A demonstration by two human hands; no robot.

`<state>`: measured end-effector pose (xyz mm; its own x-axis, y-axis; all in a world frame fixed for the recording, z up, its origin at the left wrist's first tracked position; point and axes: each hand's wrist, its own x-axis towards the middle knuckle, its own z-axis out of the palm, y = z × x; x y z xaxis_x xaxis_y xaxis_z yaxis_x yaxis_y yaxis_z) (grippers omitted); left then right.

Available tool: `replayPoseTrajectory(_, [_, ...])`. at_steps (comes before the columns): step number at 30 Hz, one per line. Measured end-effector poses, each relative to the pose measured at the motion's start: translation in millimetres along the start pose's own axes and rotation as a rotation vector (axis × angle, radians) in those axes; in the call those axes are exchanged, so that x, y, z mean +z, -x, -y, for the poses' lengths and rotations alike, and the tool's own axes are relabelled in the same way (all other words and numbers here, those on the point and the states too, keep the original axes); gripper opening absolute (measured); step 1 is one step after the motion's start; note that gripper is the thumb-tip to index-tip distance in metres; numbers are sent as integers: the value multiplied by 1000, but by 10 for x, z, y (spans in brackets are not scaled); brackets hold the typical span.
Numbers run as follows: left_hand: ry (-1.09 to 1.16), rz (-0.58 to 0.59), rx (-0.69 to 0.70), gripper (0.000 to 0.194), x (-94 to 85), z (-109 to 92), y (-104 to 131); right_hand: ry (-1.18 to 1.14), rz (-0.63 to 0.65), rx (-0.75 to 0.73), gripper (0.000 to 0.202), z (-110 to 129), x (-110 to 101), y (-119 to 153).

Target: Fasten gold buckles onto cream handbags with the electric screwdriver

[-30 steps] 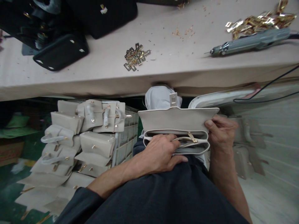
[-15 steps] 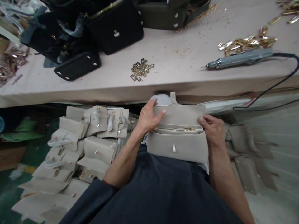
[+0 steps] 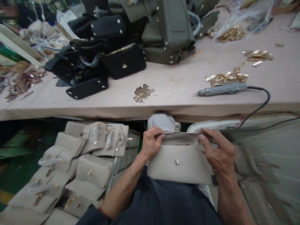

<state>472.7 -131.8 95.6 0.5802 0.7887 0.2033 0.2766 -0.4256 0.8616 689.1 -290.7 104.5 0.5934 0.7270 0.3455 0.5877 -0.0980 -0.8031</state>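
Note:
A beige handbag [image 3: 180,168] rests in my lap, its front toward me with a small metal turn-lock on it. Its flap is raised, so only a narrow strip of the opening and a bit of gold zip show. My left hand [image 3: 151,142] pinches the flap's upper edge near its left end, thumb and fingers together. At the right end, my right hand [image 3: 217,148] has thumb and index finger at the flap's corner. A metal-tipped tab stands up at the middle of the flap. Behind it is a pale wrapped handle [image 3: 160,122].
A grey electric screwdriver [image 3: 222,89] with a black cable lies on the table [image 3: 112,101]. Gold fittings [image 3: 226,78] and small metal frames [image 3: 142,92] lie in heaps. Black handbags [image 3: 126,61] and olive bags [image 3: 178,25] stand behind. Beige handbags [image 3: 93,170] are stacked at left.
The view has tilted up, showing more of the table. The flap has swung toward me, narrowing the visible opening. My left hand has gone from spread fingers to pinching the flap's edge.

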Motion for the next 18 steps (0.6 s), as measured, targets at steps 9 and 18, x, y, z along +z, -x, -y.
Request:
replayPoseTrajectory(9, [-22,-34,236,16,64,61,124,-220,267,270,38,342,348,-253])
replayPoseTrajectory(18, [-80,5,181,15,18,60,155,-363,450,328,27,216,315,-242])
